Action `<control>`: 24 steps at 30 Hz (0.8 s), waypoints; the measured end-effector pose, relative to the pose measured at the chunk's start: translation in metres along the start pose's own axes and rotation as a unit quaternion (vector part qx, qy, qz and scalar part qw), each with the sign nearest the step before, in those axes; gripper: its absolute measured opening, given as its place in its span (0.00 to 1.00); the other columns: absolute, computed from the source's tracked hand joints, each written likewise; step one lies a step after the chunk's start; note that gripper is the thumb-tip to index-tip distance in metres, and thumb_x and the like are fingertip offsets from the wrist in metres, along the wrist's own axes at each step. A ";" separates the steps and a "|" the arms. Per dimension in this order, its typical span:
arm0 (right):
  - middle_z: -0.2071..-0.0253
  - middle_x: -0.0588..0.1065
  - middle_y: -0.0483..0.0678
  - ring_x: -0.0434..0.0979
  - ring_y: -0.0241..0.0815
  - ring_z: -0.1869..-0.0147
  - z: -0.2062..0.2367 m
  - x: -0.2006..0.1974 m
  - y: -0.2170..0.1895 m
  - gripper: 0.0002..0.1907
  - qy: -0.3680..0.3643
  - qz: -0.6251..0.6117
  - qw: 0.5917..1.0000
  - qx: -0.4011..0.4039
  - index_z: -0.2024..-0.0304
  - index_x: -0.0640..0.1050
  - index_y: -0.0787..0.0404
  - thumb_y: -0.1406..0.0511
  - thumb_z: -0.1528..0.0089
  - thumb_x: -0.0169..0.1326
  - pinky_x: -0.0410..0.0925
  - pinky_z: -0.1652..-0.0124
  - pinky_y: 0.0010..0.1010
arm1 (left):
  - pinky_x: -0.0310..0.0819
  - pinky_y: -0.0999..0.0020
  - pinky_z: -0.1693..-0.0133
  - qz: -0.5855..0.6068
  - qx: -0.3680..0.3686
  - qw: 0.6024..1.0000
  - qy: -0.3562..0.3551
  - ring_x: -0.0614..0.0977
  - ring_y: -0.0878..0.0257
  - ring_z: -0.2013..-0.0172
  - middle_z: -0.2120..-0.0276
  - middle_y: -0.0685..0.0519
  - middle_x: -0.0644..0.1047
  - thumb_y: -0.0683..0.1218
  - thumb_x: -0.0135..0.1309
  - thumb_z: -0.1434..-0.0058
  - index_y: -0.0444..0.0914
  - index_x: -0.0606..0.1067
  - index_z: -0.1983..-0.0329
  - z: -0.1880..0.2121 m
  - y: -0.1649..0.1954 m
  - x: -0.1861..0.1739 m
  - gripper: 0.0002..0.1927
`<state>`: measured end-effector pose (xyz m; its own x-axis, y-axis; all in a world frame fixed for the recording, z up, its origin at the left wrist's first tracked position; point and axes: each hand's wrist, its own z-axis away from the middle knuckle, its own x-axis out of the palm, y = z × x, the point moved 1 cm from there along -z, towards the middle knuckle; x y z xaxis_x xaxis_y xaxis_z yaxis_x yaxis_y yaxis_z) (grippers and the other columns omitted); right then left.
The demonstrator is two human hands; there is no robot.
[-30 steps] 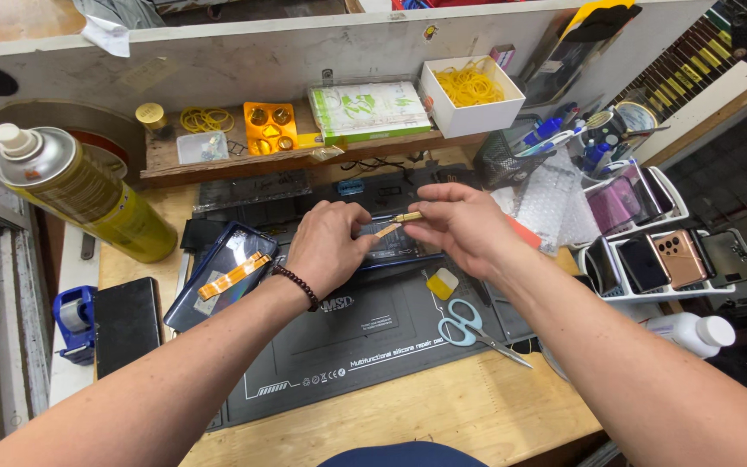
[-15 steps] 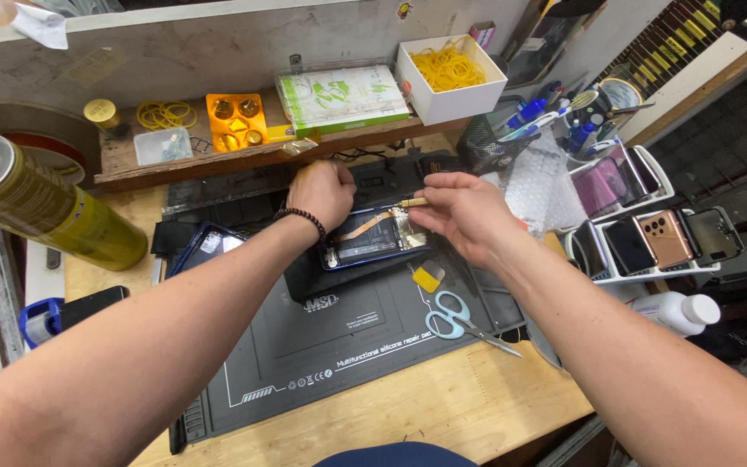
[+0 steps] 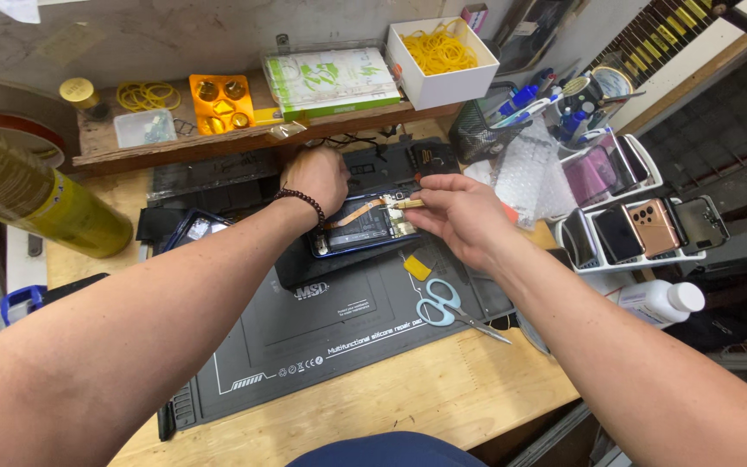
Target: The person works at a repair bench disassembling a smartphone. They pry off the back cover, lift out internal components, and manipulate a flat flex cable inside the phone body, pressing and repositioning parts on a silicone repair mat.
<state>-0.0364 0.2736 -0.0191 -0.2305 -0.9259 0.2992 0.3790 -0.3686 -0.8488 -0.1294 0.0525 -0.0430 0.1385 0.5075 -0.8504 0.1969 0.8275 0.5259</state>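
- Two bare hands worked over an opened phone (image 3: 363,229) that lay face down, back cover off, on the upper part of a dark silicone repair mat (image 3: 304,329). The mat's soft surface appeared to keep the phone from sliding on the wooden bench (image 3: 408,406).
- The left hand (image 3: 315,177) was closed into a loose fist and rested at the phone's far left edge, apparently pinning the body in place; whether it gripped anything small could not be told.
- The right hand (image 3: 460,216) held a slim yellowish tool (image 3: 406,204) in a narrow pinch between thumb and fingertips. The tool tip met an orange flex ribbon (image 3: 358,213) that crossed the phone's interior, a grip that suited fine, low-force work.
- Blue-handled scissors (image 3: 444,304) and a small yellow pick (image 3: 418,267) lay on the mat just beside the right wrist, within easy reach.
- A second device with a blue frame (image 3: 190,232) sat on the mat to the left of the phone, apart from the working area.
- A gold spray can (image 3: 36,195) lay tilted at the bench's left side, well apart from the hands.
- A white rack (image 3: 624,251) to the right held several phones upright in slots, which kept them separated.
- A white box of yellow rubber bands (image 3: 441,54) stood on the rear shelf, with an orange parts tray (image 3: 220,102) further left.
- A white bottle (image 3: 660,301) lay on its side near the right forearm.
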 end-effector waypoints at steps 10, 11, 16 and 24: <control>0.57 0.78 0.52 0.82 0.40 0.55 0.025 0.058 -0.006 0.15 -0.052 0.207 0.970 -0.119 0.49 0.75 0.69 0.74 0.39 0.55 0.78 0.55 0.30 | 0.75 0.52 0.53 0.068 0.111 0.979 0.155 0.82 0.43 0.58 0.64 0.43 0.82 0.43 0.51 0.37 0.36 0.81 0.58 0.087 -0.025 -0.044 0.10; 0.57 0.79 0.51 0.82 0.38 0.56 0.029 0.063 -0.007 0.15 -0.065 0.251 0.955 -0.146 0.49 0.76 0.68 0.73 0.39 0.55 0.78 0.55 0.29 | 0.76 0.53 0.54 0.100 0.062 0.985 0.125 0.83 0.45 0.59 0.64 0.43 0.82 0.42 0.50 0.40 0.36 0.80 0.54 0.096 -0.033 -0.051 0.13; 0.60 0.81 0.46 0.82 0.33 0.57 0.038 0.097 0.003 0.12 -0.140 0.383 0.878 -0.251 0.51 0.78 0.65 0.72 0.38 0.56 0.77 0.56 0.25 | 0.78 0.57 0.53 0.142 -0.032 0.989 -0.015 0.85 0.49 0.58 0.63 0.44 0.83 0.42 0.53 0.45 0.39 0.70 0.36 0.125 -0.051 -0.064 0.30; 0.63 0.82 0.45 0.81 0.33 0.61 0.036 0.122 0.018 0.11 -0.105 0.450 0.836 -0.295 0.53 0.80 0.62 0.70 0.40 0.58 0.74 0.58 0.26 | 0.73 0.54 0.46 0.016 -0.018 0.997 -0.078 0.77 0.44 0.45 0.46 0.37 0.74 0.57 0.73 0.57 0.36 0.56 0.27 0.121 -0.032 -0.056 0.58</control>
<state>-0.0252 0.1513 0.0178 0.0952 -0.8236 -0.5592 -0.2079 0.5329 -0.8203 -0.0265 -0.0313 -0.0109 0.2931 0.4921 -0.8197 0.1562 0.8212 0.5489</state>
